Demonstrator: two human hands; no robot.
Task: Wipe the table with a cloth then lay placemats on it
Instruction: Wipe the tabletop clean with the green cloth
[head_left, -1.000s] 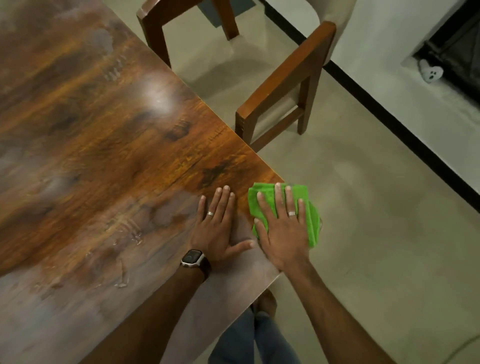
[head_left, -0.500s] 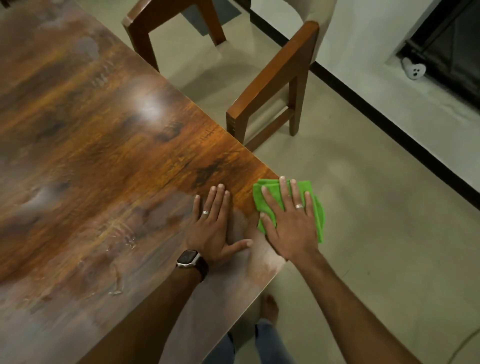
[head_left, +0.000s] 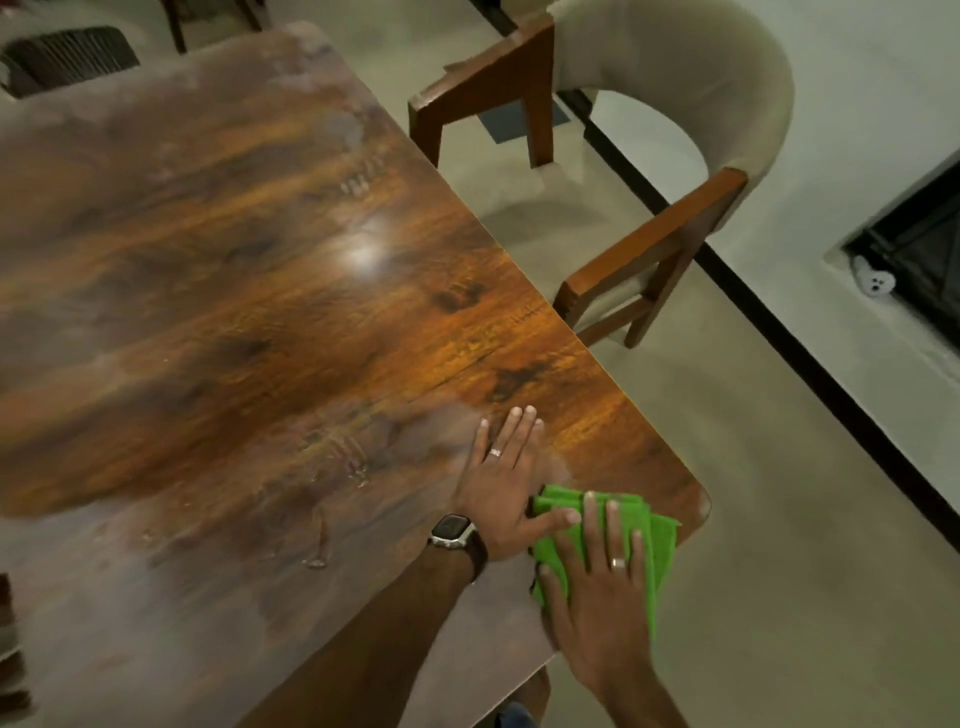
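Big dark wooden table (head_left: 249, 322) fills most of the frame, glossy grain with a light glare near the middle and damp streaks plus a few water drops toward the near side. Pale floor (head_left: 769, 519) on the right, white wall with a black baseboard behind it. Armchair (head_left: 670, 104) with wood frame and curved beige padded back stands just beside the table's right edge, not clearly touching. Left forearm crosses the near table surface; left hand (head_left: 501, 483) lies flat, palm down on the wood, fingers together pointing away, thumb out toward the cloth and touching its left edge. Right hand (head_left: 605, 597) lies flat on the green cloth (head_left: 657, 551), fingers spread and extended, pressing it down, not pinching. Cloth is folded, sitting at the near right corner of the table, its right side reaching the table's edge. Smartwatch (head_left: 453, 531) on the left wrist. Ring (head_left: 494, 452) on a left finger, another ring (head_left: 618, 563) on a right finger.
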